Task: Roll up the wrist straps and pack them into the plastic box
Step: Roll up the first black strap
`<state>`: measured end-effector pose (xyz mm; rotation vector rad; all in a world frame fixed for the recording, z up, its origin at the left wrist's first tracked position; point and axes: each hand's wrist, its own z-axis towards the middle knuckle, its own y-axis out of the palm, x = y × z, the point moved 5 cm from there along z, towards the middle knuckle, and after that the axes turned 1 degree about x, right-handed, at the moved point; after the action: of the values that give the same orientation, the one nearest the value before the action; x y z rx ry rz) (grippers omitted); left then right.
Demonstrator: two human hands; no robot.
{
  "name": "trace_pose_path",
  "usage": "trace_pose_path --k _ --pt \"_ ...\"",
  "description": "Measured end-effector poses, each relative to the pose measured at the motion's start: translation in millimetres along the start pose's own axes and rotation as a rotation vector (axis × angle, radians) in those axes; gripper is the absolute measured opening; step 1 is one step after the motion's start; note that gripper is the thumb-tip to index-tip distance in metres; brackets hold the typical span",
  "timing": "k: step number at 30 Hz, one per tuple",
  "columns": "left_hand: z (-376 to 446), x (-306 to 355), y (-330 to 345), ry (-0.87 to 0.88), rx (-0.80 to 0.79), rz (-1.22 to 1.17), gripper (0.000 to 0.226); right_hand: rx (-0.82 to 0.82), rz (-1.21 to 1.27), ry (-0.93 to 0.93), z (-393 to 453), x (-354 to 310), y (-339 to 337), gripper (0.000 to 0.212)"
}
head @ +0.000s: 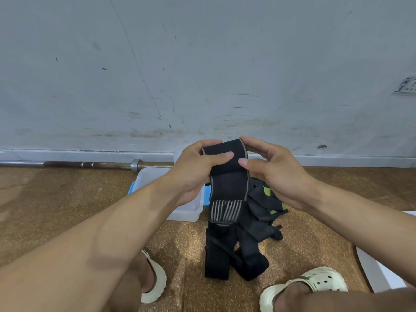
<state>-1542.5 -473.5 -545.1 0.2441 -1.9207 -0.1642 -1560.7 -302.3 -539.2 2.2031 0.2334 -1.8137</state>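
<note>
Hands, left (198,167) and right (276,174), pinching strap (227,176) top: roll tight toward six o'clock, edges aligned, box (189,212) at nine o'clock.

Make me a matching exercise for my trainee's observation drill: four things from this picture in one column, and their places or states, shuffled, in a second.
Things:
1. black wrist strap
2. plastic box
3. barbell
4. strap with green patches

Places or states:
A. lying along the foot of the wall
B. on the floor, under the right hand
C. held up by both hands, its end trailing to the floor
D. on the floor, partly hidden by the left hand

Pairs: 1-C, 2-D, 3-A, 4-B
</note>
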Motion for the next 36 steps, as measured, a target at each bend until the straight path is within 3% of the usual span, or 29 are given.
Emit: trace_pose_path --k 7,14,16,21,30,36 --pt "0 3 0 0.069 0.031 0.106 0.068 -0.098 0.011 0.079 -4 -1 9 0.031" --pt "-3 0 3 0.052 0.007 0.233 0.084 -0.012 0.027 0.117 -3 8 12 0.028" --pt "-4 1 3 0.013 0.0 0.182 0.076 0.035 0.015 0.088 -1 6 8 0.03" --pt "-7 3 2 -0.077 -0.002 0.014 0.029 0.034 -0.021 0.028 2 2 2 0.037" --pt "-3 6 0 -0.021 0.088 0.072 0.022 -0.049 0.076 0.152 4 8 10 0.048" --pt "-4 7 1 0.051 0.128 0.159 0.033 -0.196 0.171 0.26 4 14 24 0.046"
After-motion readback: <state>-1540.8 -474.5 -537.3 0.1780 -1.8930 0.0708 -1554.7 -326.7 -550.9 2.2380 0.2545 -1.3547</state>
